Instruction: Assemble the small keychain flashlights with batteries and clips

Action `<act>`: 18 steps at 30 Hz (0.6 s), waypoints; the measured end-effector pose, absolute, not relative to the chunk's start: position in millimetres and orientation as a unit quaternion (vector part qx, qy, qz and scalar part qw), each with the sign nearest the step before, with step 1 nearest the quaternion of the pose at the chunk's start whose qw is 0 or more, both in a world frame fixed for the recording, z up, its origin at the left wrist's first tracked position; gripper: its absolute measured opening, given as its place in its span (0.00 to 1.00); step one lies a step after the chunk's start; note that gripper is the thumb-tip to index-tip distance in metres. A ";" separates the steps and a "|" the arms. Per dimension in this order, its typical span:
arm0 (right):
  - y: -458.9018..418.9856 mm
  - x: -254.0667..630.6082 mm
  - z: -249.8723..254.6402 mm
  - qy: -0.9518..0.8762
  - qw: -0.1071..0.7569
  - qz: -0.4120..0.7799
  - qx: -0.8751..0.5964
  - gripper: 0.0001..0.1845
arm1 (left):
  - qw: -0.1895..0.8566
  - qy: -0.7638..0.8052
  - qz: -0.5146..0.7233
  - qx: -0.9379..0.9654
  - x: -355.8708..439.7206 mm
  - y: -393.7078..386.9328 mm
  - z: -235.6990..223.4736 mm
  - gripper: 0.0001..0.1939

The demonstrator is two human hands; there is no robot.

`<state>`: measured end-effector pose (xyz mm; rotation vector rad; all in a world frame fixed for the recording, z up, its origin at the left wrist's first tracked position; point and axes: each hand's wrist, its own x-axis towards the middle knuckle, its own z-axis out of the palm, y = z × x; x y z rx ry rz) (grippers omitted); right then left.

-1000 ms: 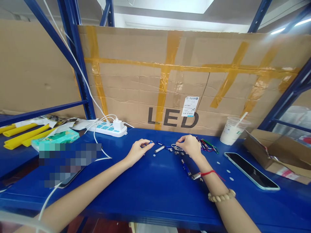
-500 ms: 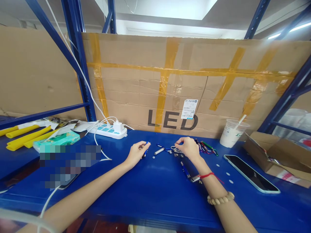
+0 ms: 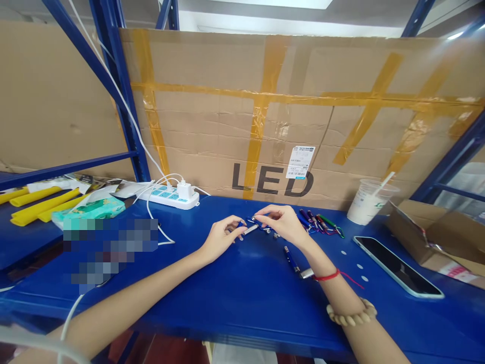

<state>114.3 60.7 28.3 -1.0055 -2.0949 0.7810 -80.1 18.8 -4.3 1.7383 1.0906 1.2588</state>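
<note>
My left hand (image 3: 224, 236) is closed, thumb and fingertips pinched around a small blue tube (image 3: 240, 225), mostly hidden by the fingers. Close by on its right, my right hand (image 3: 283, 222) pinches with thumb and index finger; whatever is between those tips is too small to make out. Between the hands lie a silver tube (image 3: 250, 230) and a blue clip loop (image 3: 250, 220). Small metal parts (image 3: 276, 235) lie under the right hand. Nearer me, a blue pen-like tube (image 3: 291, 260) and a silver cylinder (image 3: 306, 273) lie by the right wrist.
Several coloured tubes with carabiners (image 3: 322, 223) lie behind the right hand. A cup with a straw (image 3: 367, 205), a phone (image 3: 397, 267) and an open cardboard box (image 3: 447, 237) stand or lie at right. At left are a power strip (image 3: 172, 196) and yellow tubes (image 3: 49, 205).
Both hands have come closer together: the left moved right with the blue tube, and the right moved slightly left. The camera view has tilted down a little.
</note>
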 end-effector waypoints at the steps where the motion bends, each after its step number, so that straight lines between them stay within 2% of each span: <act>1: 59.1 113.2 29.5 -0.809 0.349 0.298 -0.367 0.38 | 0.352 0.413 0.481 0.688 -79.4 17.9 -5.0 0.15; 5: 51.4 108.0 33.6 -0.823 0.359 0.291 -0.329 0.40 | 0.339 0.397 0.461 0.718 -78.3 16.2 -6.0 0.15; 8: 45.6 103.4 35.7 -0.821 0.339 0.292 -0.355 0.38 | 0.341 0.408 0.458 0.713 -78.5 16.6 -4.9 0.15; 11: 44.1 105.2 40.0 -0.786 0.309 0.253 -0.472 0.30 | 0.324 0.431 0.471 0.698 -80.4 19.7 -4.5 0.15; 13: 46.1 112.2 44.6 -0.752 0.278 0.183 -0.569 0.25 | 0.308 0.449 0.485 0.684 -82.7 22.9 -4.9 0.16; 16: 50.8 127.9 51.5 -0.700 0.191 0.071 -0.684 0.19 | 0.316 0.469 0.497 0.658 -86.3 26.4 -4.6 0.19; 18: 53.1 137.1 54.2 -0.669 0.125 0.044 -0.732 0.16 | 0.329 0.476 0.499 0.646 -87.4 26.8 -3.2 0.20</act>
